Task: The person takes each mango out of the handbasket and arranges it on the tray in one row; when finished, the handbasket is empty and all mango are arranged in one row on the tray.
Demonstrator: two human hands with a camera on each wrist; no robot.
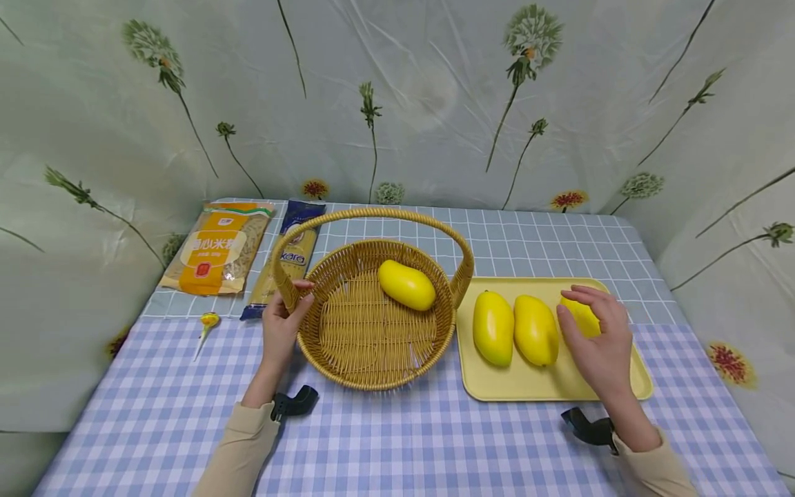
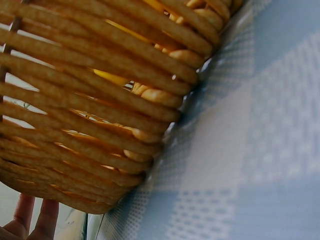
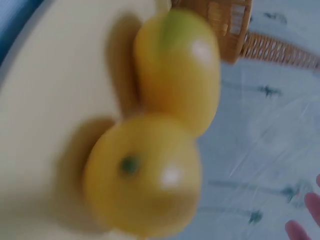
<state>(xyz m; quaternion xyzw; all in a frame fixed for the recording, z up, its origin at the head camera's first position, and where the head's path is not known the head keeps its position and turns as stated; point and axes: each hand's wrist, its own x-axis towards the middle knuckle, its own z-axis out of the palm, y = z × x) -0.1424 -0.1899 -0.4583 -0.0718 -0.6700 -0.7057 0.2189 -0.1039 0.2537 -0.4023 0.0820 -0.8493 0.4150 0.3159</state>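
Note:
A wicker basket point(image 1: 377, 338) with an arched handle stands mid-table, one yellow mango point(image 1: 406, 285) lying inside it. My left hand point(image 1: 283, 324) grips the basket's left side at the foot of the handle, thumb over the rim. The left wrist view shows the woven wall close up, with fingertips point(image 2: 46, 220) at its edge. On the right, a pale yellow tray point(image 1: 497, 391) carries mangoes, among them a left one point(image 1: 493, 328) and a middle one point(image 1: 535, 331). My right hand point(image 1: 599, 338) is over the rightmost mango point(image 1: 580, 314), partly hiding it, fingers loosely bent and apart from the thumb.
At the back left lie an orange-and-clear food bag point(image 1: 217, 248) and a blue-ended pasta packet point(image 1: 298, 252), partly behind the handle. A small yellow-headed stick point(image 1: 207, 328) lies left of the basket. Flower-printed curtain point(image 1: 428, 103) surrounds the checked tablecloth point(image 1: 397, 442).

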